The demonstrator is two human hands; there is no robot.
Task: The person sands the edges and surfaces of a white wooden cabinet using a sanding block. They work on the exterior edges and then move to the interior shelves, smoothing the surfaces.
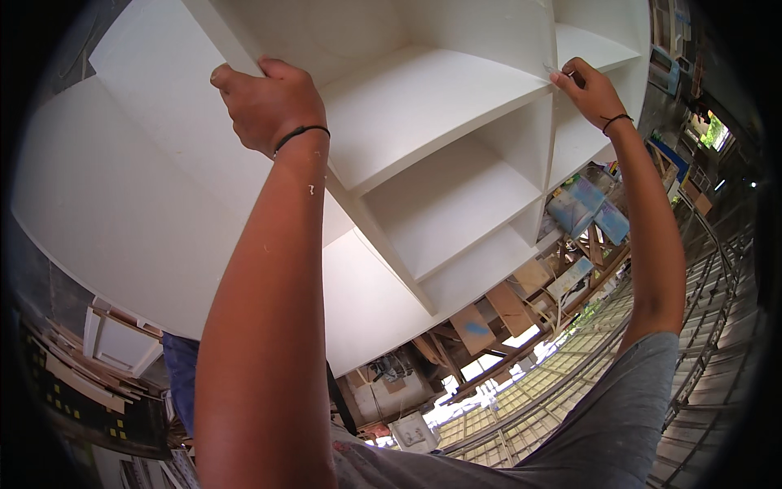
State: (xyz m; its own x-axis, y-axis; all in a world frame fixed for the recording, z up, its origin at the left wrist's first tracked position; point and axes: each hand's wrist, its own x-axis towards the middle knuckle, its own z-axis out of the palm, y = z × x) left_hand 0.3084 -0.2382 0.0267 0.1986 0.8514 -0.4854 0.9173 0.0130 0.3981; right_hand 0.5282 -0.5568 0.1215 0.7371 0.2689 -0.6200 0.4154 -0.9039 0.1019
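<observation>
A large white shelving unit [440, 90] with several open compartments fills the upper middle. My left hand [273, 102] is closed round the front edge of an upright white panel [218, 34] at the unit's left. Off to the right, my right hand [590, 91] is pinched at the front edge of an upright divider [547, 155], where a shelf meets it. Whatever lies between its thumb and fingers is too small to make out. White flecks dot my left forearm, and each wrist has a dark band.
A broad white panel [147, 179] spreads out at the left. Boards and boxes [505, 310] are stacked behind the unit, with blue-stained containers [588, 204] beside them. Ribbed roofing [521, 416] shows at the lower right, and white frames [122, 338] stand at the lower left.
</observation>
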